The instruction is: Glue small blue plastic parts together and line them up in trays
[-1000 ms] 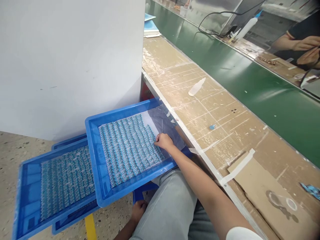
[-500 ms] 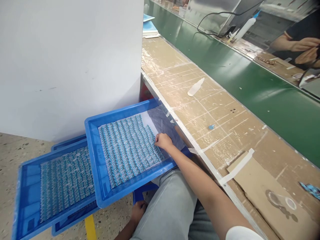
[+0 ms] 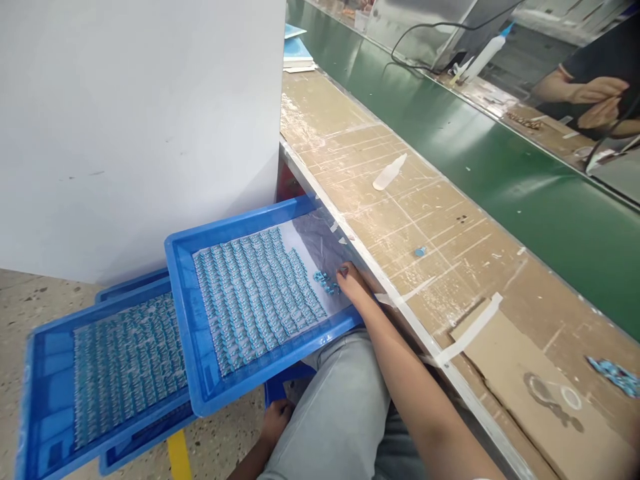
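Observation:
Inside the upper blue tray (image 3: pixel 180 320), small blue-and-white pieces (image 3: pixel 255 300) lie in neat rows on white paper. A loose heap of the small blue pieces (image 3: pixel 326 281) sits at the tray's right side. My right hand (image 3: pixel 352 280) is right beside that heap, fingers curled and pressed together in a pinch; whatever is between the fingertips is too small to make out. Down by my knee, my left hand (image 3: pixel 278 421) hangs low near a blue stool (image 3: pixel 280 389), with its fingers partly hidden behind my leg.
Another blue tray (image 3: pixel 50 373) of similar rows is lower left. The worktable (image 3: pixel 350 160) carries a white bottle-shaped piece (image 3: pixel 390 172), a small blue piece (image 3: pixel 420 251), cardboard (image 3: pixel 530 373) and a blue cluster (image 3: pixel 613 375). Beyond the green belt (image 3: pixel 450 140) are a co-worker's hands (image 3: pixel 603 100).
My right hand has moved right, from the end of the rows to the loose heap, which now shows. The left hand stays low by my knee. The view has shifted slightly.

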`<state>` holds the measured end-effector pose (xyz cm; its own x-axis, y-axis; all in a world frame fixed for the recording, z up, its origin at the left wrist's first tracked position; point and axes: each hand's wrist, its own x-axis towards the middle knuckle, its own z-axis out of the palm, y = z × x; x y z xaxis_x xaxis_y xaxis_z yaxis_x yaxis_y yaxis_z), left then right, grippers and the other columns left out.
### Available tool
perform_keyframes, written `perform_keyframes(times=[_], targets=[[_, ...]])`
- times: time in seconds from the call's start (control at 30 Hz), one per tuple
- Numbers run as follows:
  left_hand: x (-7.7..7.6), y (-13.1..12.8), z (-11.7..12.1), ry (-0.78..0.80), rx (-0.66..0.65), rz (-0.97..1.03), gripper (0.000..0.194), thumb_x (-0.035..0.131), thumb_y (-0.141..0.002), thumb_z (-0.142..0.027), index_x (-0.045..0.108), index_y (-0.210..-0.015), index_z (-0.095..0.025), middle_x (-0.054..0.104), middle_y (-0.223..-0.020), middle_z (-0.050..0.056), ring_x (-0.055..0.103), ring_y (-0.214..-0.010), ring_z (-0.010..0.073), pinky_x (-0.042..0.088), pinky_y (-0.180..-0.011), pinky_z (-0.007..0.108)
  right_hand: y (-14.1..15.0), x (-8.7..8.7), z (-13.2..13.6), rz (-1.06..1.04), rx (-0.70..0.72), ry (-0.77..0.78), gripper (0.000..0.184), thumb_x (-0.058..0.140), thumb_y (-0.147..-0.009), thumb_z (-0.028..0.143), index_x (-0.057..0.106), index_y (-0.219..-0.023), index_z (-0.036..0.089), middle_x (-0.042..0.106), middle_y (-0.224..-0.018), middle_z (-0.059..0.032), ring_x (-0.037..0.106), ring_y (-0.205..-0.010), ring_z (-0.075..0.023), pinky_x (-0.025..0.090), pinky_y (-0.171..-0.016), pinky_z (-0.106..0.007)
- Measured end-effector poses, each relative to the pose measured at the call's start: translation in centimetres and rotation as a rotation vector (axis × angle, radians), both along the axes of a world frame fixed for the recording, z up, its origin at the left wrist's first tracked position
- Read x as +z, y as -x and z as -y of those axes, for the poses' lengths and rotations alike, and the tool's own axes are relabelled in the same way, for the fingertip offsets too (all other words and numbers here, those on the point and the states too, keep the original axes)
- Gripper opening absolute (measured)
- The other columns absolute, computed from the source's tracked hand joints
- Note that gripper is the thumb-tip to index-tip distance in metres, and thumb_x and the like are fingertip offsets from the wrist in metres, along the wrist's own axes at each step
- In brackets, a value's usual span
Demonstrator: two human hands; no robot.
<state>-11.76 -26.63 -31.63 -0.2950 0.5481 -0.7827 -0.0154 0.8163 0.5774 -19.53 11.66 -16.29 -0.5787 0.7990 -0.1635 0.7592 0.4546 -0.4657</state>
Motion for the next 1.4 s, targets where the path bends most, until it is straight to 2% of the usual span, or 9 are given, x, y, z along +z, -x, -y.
perform_keyframes(times=[0.1, 0.2, 0.33, 0.43, 0.57, 0.77, 1.03, 1.3, 1.4], targets=[[0.1, 0.0, 0.0, 0.003, -0.001, -0.013, 0.03, 0.04, -0.085, -0.019, 0.069, -0.084, -0.021, 0.072, -0.094, 0.001, 0.064, -0.095, 0.0179, 0.046, -0.084, 0.029, -1.1, -0.2, 0.1, 0.025, -0.016, 0.016, 0.027, 0.063, -0.079, 0.023, 0.059, -0.102, 0.01, 0.067, -0.09, -0.0123, 0.063, -0.087, -0.0218, 0.046, -0.076, -0.028], [0.2, 0.1, 0.0, 0.016, -0.008, -0.024, 0.033, 0.038, -0.082, -0.017, 0.07, -0.082, -0.024, 0.073, -0.095, 0.0, 0.064, -0.097, 0.0188, 0.046, -0.083, 0.028, -2.2, 0.0, 0.8, -0.003, 0.028, 0.025, 0.028, 0.065, -0.078, 0.031, 0.061, -0.099, 0.014, 0.067, -0.088, -0.008, 0.063, -0.081, -0.0189, 0.047, -0.072, -0.026], [0.4, 0.2, -0.1, 0.024, -0.027, -0.013, 0.023, 0.047, -0.087, -0.029, 0.068, -0.088, -0.019, 0.071, -0.096, 0.003, 0.063, -0.097, 0.019, 0.046, -0.088, 0.036, -3.1, 0.4, 1.6, 0.06, 0.195, 0.048, 0.027, 0.072, -0.072, 0.032, 0.066, -0.093, 0.017, 0.069, -0.081, -0.0033, 0.064, -0.075, -0.0166, 0.045, -0.069, -0.023], [0.6, 0.1, -0.3, 0.026, -0.042, -0.008, 0.027, 0.054, -0.085, -0.039, 0.065, -0.091, -0.015, 0.068, -0.096, 0.003, 0.062, -0.096, 0.0202, 0.047, -0.087, 0.04, -3.0, 0.6, 1.8, 0.189, 0.241, 0.05, 0.02, 0.07, -0.075, 0.03, 0.07, -0.092, 0.02, 0.071, -0.086, -0.0035, 0.065, -0.081, -0.0168, 0.044, -0.07, -0.022], [0.9, 0.2, -0.4, 0.032, -0.059, -0.013, 0.028, 0.055, -0.085, -0.039, 0.064, -0.097, -0.015, 0.066, -0.101, 0.004, 0.061, -0.097, 0.0213, 0.049, -0.086, 0.041, -2.6, 0.9, 2.1, 0.298, 0.252, 0.063, 0.009, 0.064, -0.079, 0.027, 0.072, -0.081, 0.022, 0.072, -0.082, -0.004, 0.066, -0.078, -0.0173, 0.044, -0.067, -0.022], [1.7, 0.4, -0.6, 0.036, -0.087, -0.023, 0.029, 0.056, -0.085, -0.038, 0.063, -0.099, -0.014, 0.065, -0.102, 0.004, 0.061, -0.096, 0.022, 0.05, -0.084, 0.04, -2.3, 1.1, 2.2, 0.348, 0.235, 0.028, 0.009, 0.066, -0.075, 0.024, 0.071, -0.082, 0.021, 0.071, -0.08, -0.0055, 0.066, -0.076, -0.0187, 0.044, -0.065, -0.022], [2.9, 0.1, -0.7, 0.049, -0.059, -0.052, 0.029, 0.055, -0.085, -0.039, 0.063, -0.098, -0.013, 0.065, -0.102, 0.005, 0.06, -0.097, 0.0215, 0.048, -0.086, 0.042, -1.6, 1.0, 2.3, 0.352, 0.259, -0.002, 0.009, 0.062, -0.077, 0.021, 0.071, -0.079, 0.022, 0.07, -0.077, -0.0056, 0.065, -0.072, -0.0187, 0.043, -0.062, -0.023], [5.1, -0.1, -1.3, 0.095, -0.013, -0.087, 0.03, 0.053, -0.086, -0.041, 0.063, -0.095, -0.014, 0.066, -0.102, 0.005, 0.06, -0.099, 0.0204, 0.046, -0.09, 0.043, -1.1, 0.7, 2.1, 0.346, 0.296, -0.028, 0.012, 0.06, -0.079, 0.025, 0.071, -0.081, 0.021, 0.071, -0.08, -0.0065, 0.066, -0.074, -0.0194, 0.045, -0.063, -0.024], [5.9, -0.4, -1.7, 0.207, -0.01, -0.125, 0.031, 0.051, -0.087, -0.041, 0.063, -0.097, -0.015, 0.066, -0.106, 0.007, 0.059, -0.102, 0.0197, 0.042, -0.094, 0.044, -1.3, 0.8, 2.0, 0.345, 0.295, -0.029, 0.012, 0.06, -0.078, 0.022, 0.071, -0.082, 0.021, 0.071, -0.081, -0.0068, 0.066, -0.076, -0.0191, 0.045, -0.064, -0.023]])
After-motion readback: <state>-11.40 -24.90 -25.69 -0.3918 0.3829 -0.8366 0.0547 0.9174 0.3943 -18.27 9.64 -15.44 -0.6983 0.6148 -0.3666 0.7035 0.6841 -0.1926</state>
